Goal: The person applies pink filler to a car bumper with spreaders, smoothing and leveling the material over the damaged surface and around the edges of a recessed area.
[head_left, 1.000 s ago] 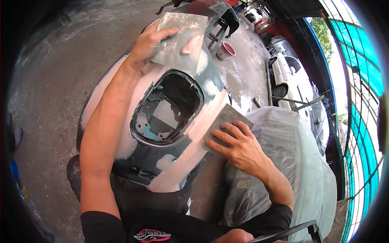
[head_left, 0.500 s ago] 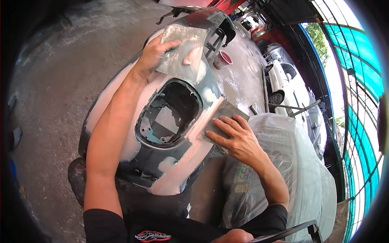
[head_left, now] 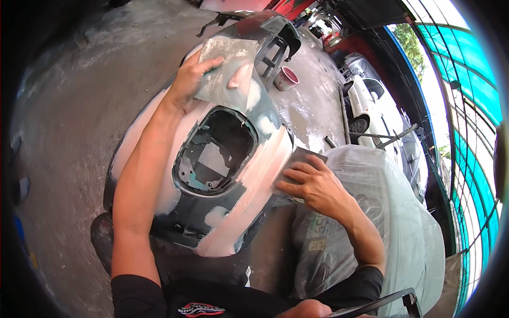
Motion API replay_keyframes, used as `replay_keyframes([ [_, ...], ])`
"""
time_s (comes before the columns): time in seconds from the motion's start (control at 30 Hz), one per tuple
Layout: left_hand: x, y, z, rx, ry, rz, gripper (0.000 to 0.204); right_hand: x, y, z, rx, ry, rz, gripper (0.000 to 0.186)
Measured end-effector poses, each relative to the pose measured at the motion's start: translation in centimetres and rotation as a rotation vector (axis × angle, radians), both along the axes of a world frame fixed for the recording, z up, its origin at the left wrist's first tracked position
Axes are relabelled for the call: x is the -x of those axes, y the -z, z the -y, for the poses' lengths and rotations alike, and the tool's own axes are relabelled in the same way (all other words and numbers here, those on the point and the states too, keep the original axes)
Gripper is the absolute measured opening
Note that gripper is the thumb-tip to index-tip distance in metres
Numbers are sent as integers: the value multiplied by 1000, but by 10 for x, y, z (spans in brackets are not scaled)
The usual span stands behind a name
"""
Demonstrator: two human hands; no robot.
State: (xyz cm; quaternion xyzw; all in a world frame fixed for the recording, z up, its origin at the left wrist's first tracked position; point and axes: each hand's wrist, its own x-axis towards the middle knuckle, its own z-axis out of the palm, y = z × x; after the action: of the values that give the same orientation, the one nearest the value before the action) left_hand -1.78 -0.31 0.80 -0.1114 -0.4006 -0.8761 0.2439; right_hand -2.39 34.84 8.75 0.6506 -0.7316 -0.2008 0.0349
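Note:
My left hand [head_left: 188, 77] grips a flat, smeared metal plate [head_left: 217, 71] carrying a lump of pale pink filler [head_left: 237, 76] above the bumper's upper part. My right hand [head_left: 310, 185] holds a thin grey metal spreader [head_left: 301, 159], fingers bent over it, against the right side of a dark car bumper [head_left: 214, 204]. That side carries a band of pink filler [head_left: 260, 169], and another pale coat lies on the left side. An oval opening in the middle of the bumper shows torn grey and teal pieces inside.
A plastic-covered car [head_left: 379, 217] stands close at my right. Beyond are a red-lined bucket [head_left: 286, 79], a white car [head_left: 371, 108], a metal bar and a teal-panelled lattice wall [head_left: 472, 169]. Further car parts [head_left: 249, 24] lie past the bumper, on the grey concrete floor [head_left: 69, 132].
My right hand with the spreader has moved to the right, toward the bumper's outer edge. My left hand and plate sit lower in the picture than a second ago, and slightly further left.

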Motion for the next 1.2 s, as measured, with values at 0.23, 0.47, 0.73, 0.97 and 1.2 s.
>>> replay_keyframes([
  [0.23, -7, 1, 4, 45, 141, -111, 54, -32, -38, -12, 402, 142, -204, 48],
  [0.47, -12, 3, -11, 177, 126, -81, 43, -37, -29, 61, 601, -84, -460, 55],
  [0.73, -8, 5, -9, 199, 13, -95, 40, -27, 6, 115, 676, -10, -472, 59],
  [0.97, 3, 17, -13, 137, -34, -160, 39, -26, 26, 125, 596, 0, -374, 59],
  [1.2, 1, 7, 2, -89, -114, -147, 35, -35, -23, 80, 367, 105, -226, 57],
])
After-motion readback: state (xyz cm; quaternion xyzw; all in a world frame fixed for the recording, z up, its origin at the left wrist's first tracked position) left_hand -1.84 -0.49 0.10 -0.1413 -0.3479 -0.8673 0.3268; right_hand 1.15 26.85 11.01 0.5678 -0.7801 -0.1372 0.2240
